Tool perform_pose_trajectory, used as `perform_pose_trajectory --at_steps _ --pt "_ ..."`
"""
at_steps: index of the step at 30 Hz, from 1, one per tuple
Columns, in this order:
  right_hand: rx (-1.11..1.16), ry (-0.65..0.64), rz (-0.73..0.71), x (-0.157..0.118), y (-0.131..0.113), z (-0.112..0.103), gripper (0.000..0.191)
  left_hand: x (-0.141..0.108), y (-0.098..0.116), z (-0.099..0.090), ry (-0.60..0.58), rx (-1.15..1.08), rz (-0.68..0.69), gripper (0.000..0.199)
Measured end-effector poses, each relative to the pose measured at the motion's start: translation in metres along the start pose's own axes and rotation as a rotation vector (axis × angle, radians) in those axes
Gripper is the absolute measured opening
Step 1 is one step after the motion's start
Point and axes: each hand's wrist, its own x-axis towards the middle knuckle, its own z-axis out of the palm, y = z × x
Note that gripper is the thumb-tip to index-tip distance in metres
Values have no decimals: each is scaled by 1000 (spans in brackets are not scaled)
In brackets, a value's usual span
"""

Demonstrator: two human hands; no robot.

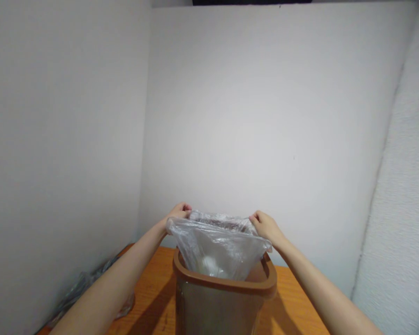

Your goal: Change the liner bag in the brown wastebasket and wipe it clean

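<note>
A thin, translucent plastic bag (pixel 226 249) hangs into the mouth of a bin with a brown rim (pixel 223 283) and a greyish body. Its upper edge is stretched wide above the rim. My left hand (pixel 180 211) pinches the bag's far edge on the left, fingers closed. On the right, my right hand (pixel 264 224) grips the same far edge with its fingers curled in. The bag's near edge sags lower, between my forearms and above the bin. A pale, blurred patch shows through the lower part of the bag; I cannot make out what it is.
The bin stands on an orange-brown wooden table (pixel 153 288). Crumpled plastic bags (pixel 84 284) lie at the table's left side, partly behind my left forearm. White walls (pixel 265 116) rise behind and on both sides.
</note>
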Motion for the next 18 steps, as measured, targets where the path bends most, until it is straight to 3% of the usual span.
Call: perform_pose_trajectory --at_steps 4,7,10,14,16,18 --pt "-40 88 -137 -11 -9 -8 31 -6 29 -19 116 115 169 18" --pt "-75 134 -211 -23 -9 -19 29 -32 48 -40 138 178 295 11" --pt "-86 195 -245 -35 4 -34 38 -59 58 -60 153 213 356 16" --pt "10 292 -116 -49 29 -48 46 -79 51 -78 248 171 302 35" --pt "24 214 2 -55 36 -47 52 -82 40 -79 226 128 206 43" --pt "41 36 77 -60 37 -42 58 -84 30 -74 133 76 95 45"
